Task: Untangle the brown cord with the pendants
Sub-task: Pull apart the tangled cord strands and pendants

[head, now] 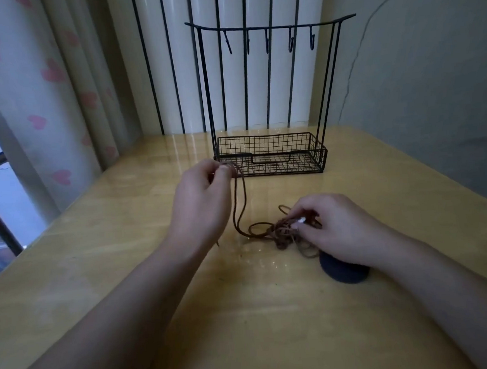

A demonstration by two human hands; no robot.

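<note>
Early stage, by my reading. Left hand (pixel 204 184) is lifting a doubled loop of the brown cord (pixel 239 202) above the tabletop (pixel 127 280), its grip pinching the strand between thumb and fingertips. Right hand (pixel 324 221) is pressing down on the knotted heap lying just beside a dark round object (pixel 343 269), fingers pinching something small and pale, possibly a pendant. Most of the cord is remaining bunched; the bulk of the untangling is looking undone.
</note>
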